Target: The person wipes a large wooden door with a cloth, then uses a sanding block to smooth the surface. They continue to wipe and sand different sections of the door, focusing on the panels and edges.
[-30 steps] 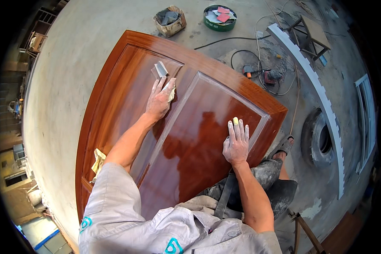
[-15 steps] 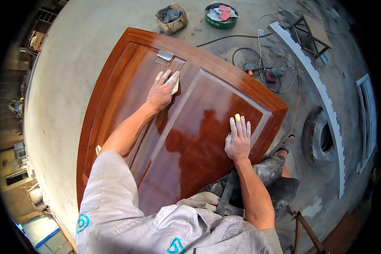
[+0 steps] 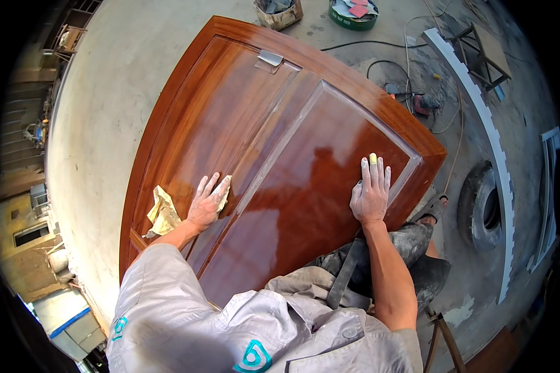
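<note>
Currently, my left hand (image 3: 206,204) grips a yellowish sheet (image 3: 226,192) against the wooden door (image 3: 305,205) before me; my right hand (image 3: 371,194) lies flat, fingers extended. Work appears incomplete: whitish residue (image 3: 287,140) marks the right-hand moulding (image 3: 368,117).

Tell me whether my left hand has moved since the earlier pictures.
Yes. Against the wooden panel, your left hand has moved from near its far edge back toward your body, now close to the crumpled yellow sheet.

I have the door panel (image 3: 292,155) ahead: left hand (image 3: 206,203) on its left part, sheet (image 3: 163,213) just left of that, right hand (image 3: 371,199) on its right part. Beyond the far edge, box (image 3: 281,19) left of tub (image 3: 353,23); tyre (image 3: 470,205) on floor (image 3: 102,143), right.
</note>
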Motion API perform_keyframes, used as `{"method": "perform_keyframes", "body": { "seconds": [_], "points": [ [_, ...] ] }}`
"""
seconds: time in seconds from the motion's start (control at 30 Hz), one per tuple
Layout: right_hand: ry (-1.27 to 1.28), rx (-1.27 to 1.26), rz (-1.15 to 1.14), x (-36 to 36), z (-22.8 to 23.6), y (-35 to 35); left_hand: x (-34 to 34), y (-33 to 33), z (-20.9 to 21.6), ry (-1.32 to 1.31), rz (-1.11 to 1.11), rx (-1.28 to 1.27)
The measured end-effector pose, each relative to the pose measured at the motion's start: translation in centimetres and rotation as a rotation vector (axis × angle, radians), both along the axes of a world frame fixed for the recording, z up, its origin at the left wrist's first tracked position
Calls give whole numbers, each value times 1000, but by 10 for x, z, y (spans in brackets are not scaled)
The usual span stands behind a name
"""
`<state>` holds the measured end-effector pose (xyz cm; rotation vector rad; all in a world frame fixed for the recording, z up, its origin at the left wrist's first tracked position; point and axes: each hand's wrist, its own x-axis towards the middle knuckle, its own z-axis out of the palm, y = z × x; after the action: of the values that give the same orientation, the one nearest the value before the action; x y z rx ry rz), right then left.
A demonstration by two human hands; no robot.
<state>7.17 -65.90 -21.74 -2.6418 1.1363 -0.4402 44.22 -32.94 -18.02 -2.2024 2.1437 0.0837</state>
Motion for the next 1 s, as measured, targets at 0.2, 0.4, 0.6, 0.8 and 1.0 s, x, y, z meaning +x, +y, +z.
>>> {"method": "perform_keyframes", "body": {
  "seconds": [0.2, 0.4, 0.6, 0.8, 1.0],
  "points": [
    [1, -9, 12, 3, -1, 2, 0, -116, 7, 104, 86, -48],
    [21, -9, 11, 4, 3, 2, -15, 56, -1, 89, 156, 56],
    [-6, -13, 18, 3, -2, 6, -12, -79, 14, 85, 123, -63],
    [-3, -34, 12, 4, -1, 2, -13, 47, 4, 36, 109, 36],
    [-1, -9, 9, 1, -2, 5, 1, -57, 22, 16, 24, 67]
  ]
}}
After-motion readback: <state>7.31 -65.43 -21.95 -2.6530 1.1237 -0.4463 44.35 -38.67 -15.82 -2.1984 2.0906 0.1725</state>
